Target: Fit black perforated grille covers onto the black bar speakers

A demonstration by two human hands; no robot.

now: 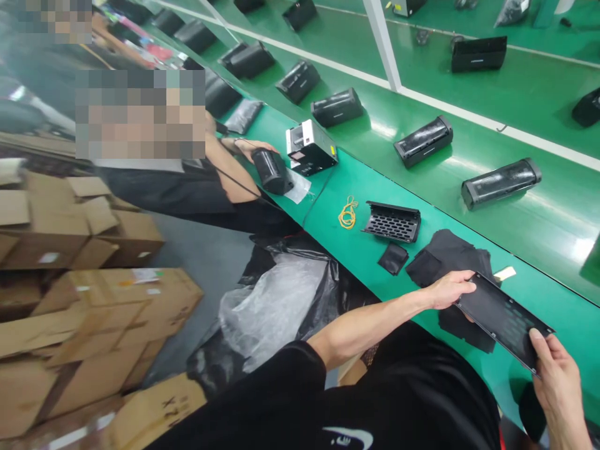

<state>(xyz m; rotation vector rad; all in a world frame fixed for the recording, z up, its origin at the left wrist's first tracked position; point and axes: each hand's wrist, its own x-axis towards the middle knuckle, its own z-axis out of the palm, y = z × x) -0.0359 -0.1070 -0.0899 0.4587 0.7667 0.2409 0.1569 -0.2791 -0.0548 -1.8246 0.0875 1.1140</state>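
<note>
A black speaker grille panel (pixel 501 319) is held at both ends, tilted above the green bench. My left hand (pixel 452 289) grips its left end, thumb on top. At the opposite end my right hand (pixel 555 365) pinches the panel with the thumb over its face. Faint rows of slots show through a dark layer across the panel. Beneath and behind it lie black fabric sheets (pixel 450 256), spread loosely. Left of these sit a small stack of black pieces (pixel 393 259) and another slotted black grille (pixel 394 224).
Black speakers (pixel 501 182) stand in rows on the green conveyor (pixel 469 244) beyond the bench. A yellow cord bundle (pixel 347 213) and a boxy device (pixel 311 147) lie leftward. A co-worker's hand (pixel 255 149) touches a speaker (pixel 270 172). Cardboard boxes (pixel 140 312) and plastic bags (pixel 276 306) fill the floor.
</note>
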